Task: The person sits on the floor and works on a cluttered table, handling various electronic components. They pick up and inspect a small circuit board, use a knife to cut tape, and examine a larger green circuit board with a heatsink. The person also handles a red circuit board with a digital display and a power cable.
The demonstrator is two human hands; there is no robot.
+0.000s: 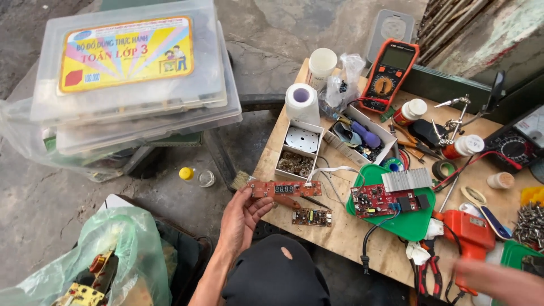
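the wooden table [340,226] carries most of the clutter, with stacked plastic cases [136,73] off to its left on the ground and a green bag [119,249] below them. on the table a green tray [411,224] holds a red circuit board [377,199] with a grey heatsink [406,179]; an orange multimeter [390,73] lies at the far edge, a white box [299,148] near the middle, an orange tool [473,232] to the right. the left hand [241,218] is curled, fingers and thumb pinching the left end of a long display board [283,188] held over the table's near edge, just left of the tray. a small board [312,217] lies right under it. the right hand [498,280] is blurred at the lower right, near the orange tool; i cannot tell its grip.
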